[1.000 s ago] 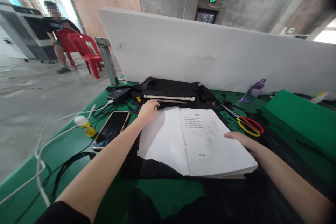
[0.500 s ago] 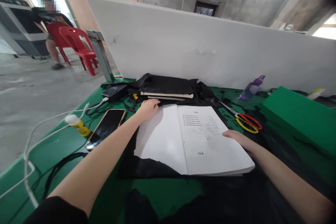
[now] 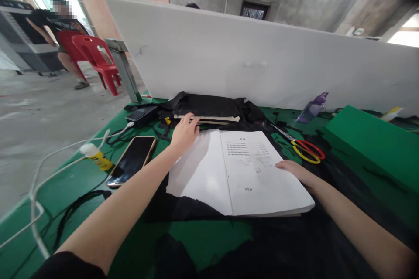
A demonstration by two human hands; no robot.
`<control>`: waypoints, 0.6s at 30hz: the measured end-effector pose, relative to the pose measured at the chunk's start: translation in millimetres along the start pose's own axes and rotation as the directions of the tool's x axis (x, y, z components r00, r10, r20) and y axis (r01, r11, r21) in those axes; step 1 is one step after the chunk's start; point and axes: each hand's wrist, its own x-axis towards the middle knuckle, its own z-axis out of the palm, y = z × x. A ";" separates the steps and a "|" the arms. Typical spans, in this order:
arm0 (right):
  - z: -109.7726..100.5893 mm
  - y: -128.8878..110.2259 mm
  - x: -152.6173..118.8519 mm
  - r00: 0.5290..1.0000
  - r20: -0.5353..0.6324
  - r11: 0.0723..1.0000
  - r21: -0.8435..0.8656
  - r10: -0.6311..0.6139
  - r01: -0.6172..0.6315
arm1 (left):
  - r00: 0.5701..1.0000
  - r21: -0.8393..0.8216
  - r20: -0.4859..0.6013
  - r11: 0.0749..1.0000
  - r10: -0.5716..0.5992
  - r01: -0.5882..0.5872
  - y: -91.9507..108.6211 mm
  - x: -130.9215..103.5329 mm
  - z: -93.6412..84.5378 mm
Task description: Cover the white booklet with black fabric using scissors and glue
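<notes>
An open book point(image 3: 258, 183) with white pages lies on black material on the green table, its left page torn or uneven along the lower edge. My left hand point(image 3: 185, 133) is over the book's upper left corner, fingers apart and pointing toward a black-covered stack point(image 3: 207, 105) behind it. At the right page's edge is my right hand point(image 3: 296, 172), its thumb on the page and its other fingers hidden beneath the book's side. Scissors point(image 3: 306, 150) with red and yellow handles lie right of the book.
A phone point(image 3: 132, 161), a glue stick point(image 3: 96, 157) and white cables lie at left. A purple bottle point(image 3: 312, 108) and a green board point(image 3: 376, 144) are at right. A white panel point(image 3: 245, 56) stands behind the table. Beyond, a person sits near red chairs point(image 3: 98, 59).
My left hand has lifted slightly and its fingers have spread toward the black-covered stack. My right hand stays at the page edge. The seated person has shifted an arm and a leg.
</notes>
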 end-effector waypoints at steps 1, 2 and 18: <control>0.2 -0.3 -0.5 1.000 -0.006 1.000 0.014 0.011 -0.011 | 0.997 -0.031 0.060 0.998 0.052 -0.051 5.1 -0.2 1.9; 0.8 -0.5 -1.7 1.000 -0.004 0.999 0.040 0.030 -0.030 | 0.988 -0.058 0.125 0.995 0.087 -0.080 9.8 -0.7 5.0; 6.0 -67.6 -43.4 0.991 0.105 0.956 0.273 0.085 -0.111 | 0.958 -0.015 0.277 0.997 0.074 -0.073 29.4 -25.9 41.8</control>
